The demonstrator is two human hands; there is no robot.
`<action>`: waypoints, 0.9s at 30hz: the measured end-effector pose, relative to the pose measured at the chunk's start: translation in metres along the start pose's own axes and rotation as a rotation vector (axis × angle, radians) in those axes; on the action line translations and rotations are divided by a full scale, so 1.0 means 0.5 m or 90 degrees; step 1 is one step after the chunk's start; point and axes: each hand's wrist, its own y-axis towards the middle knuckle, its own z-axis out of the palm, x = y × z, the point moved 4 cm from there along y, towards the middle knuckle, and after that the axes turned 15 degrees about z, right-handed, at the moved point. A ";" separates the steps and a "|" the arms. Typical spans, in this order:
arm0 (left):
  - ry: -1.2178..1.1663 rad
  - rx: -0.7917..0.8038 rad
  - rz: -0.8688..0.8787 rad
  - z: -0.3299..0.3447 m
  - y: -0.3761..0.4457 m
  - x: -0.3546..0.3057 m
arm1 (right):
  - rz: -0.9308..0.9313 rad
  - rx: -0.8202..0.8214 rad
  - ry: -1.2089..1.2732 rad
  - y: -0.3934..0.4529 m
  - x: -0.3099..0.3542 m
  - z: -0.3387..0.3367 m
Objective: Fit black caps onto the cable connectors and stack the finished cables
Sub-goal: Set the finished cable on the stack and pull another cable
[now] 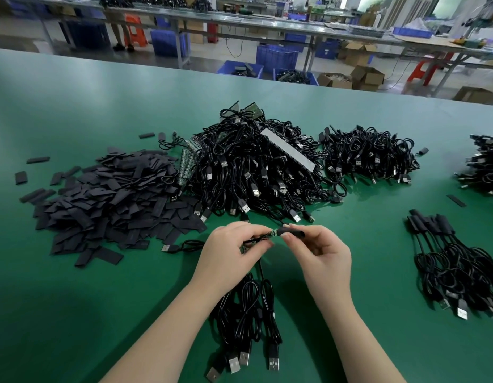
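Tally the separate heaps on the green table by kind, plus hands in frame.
Black cap heap: 1
Uncapped USB cable heaps: 2
Capped cable stack: 1
Cable heap cut off by the right edge: 1
Hands, left hand and right hand: 2
Total: 7

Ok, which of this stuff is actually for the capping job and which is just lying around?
For the job:
left hand pinching connector board
right hand holding black cap
cap pile
uncapped cables
finished stack

Lying about:
blue crates
cardboard boxes
orange stool
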 end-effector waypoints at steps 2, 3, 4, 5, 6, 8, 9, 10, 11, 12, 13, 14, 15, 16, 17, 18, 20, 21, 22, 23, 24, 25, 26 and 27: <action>-0.008 0.000 0.002 0.001 0.000 -0.001 | 0.011 0.012 0.001 0.003 0.000 -0.002; -0.013 0.001 0.003 0.002 0.000 0.000 | 0.019 0.022 0.000 0.004 0.001 -0.002; -0.019 0.002 0.004 0.003 0.001 0.000 | 0.030 0.038 -0.004 0.006 0.001 -0.001; -0.026 0.004 0.008 0.003 0.000 -0.001 | 0.045 0.057 -0.006 0.007 0.000 0.001; -0.029 0.005 0.014 0.003 0.000 -0.003 | 0.062 0.076 -0.003 0.007 -0.001 0.003; -0.038 -0.001 0.013 0.004 0.000 -0.003 | 0.089 0.094 0.017 0.008 -0.005 0.006; -0.050 -0.012 -0.008 0.003 -0.001 -0.001 | 0.096 0.094 0.029 0.008 -0.007 0.006; -0.065 -0.027 -0.032 0.001 -0.003 0.002 | 0.101 0.092 0.040 0.007 -0.009 0.007; -0.072 -0.038 -0.048 0.001 -0.004 0.005 | 0.106 0.090 0.052 0.007 -0.011 0.008; -0.069 -0.048 -0.048 0.000 -0.005 0.004 | 0.112 0.090 0.063 0.007 -0.013 0.009; -0.054 -0.051 -0.036 -0.001 -0.004 0.000 | 0.119 0.092 0.069 0.007 -0.016 0.011; -0.041 -0.051 -0.019 -0.002 -0.002 -0.005 | 0.126 0.097 0.072 0.007 -0.019 0.013; -0.032 -0.048 -0.003 -0.004 0.000 -0.009 | 0.132 0.099 0.073 0.007 -0.021 0.015; -0.031 -0.038 0.010 -0.003 0.001 -0.011 | 0.137 0.096 0.076 0.007 -0.024 0.015; -0.029 -0.025 0.020 -0.002 0.001 -0.013 | 0.142 0.087 0.084 0.008 -0.026 0.015; -0.019 -0.012 0.027 0.000 0.000 -0.013 | 0.149 0.077 0.099 0.009 -0.027 0.013; 0.022 -0.012 0.033 0.002 -0.002 -0.012 | 0.162 0.061 0.125 0.012 -0.031 0.010; 0.030 -0.021 0.023 0.002 -0.003 -0.010 | 0.166 0.058 0.131 0.013 -0.032 0.009; 0.024 -0.032 0.006 0.001 -0.004 -0.008 | 0.169 0.058 0.131 0.012 -0.033 0.009; 0.017 -0.040 -0.009 0.001 -0.005 -0.005 | 0.171 0.060 0.131 0.011 -0.033 0.011; 0.017 -0.046 -0.015 0.000 -0.006 -0.003 | 0.172 0.063 0.129 0.010 -0.033 0.013; 0.031 -0.046 -0.010 0.000 -0.007 -0.003 | 0.172 0.067 0.128 0.008 -0.032 0.016; 0.050 -0.041 -0.003 0.001 -0.007 -0.003 | 0.170 0.074 0.125 0.007 -0.031 0.018; 0.064 -0.037 0.004 0.001 -0.007 -0.005 | 0.169 0.080 0.122 0.007 -0.030 0.020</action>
